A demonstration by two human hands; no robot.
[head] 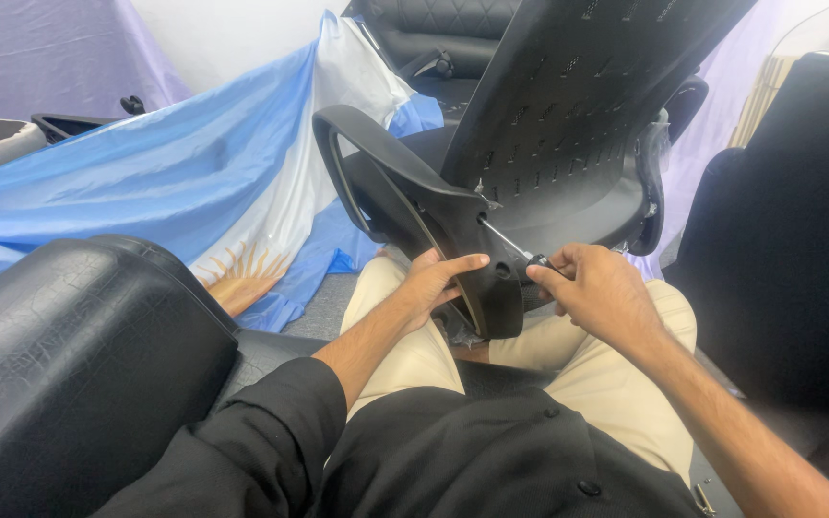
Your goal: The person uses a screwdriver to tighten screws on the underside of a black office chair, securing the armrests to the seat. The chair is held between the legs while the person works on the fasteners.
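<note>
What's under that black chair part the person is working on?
Under the chair seat lie the person's lap and beige trousers. The left hand steadies the armrest; the right hand drives a screwdriver into it. The seat's other side is hidden.

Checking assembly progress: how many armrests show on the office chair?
1: the black loop armrest left of the seat underside, steadied by the left hand. An opposite one may be hidden.
</note>
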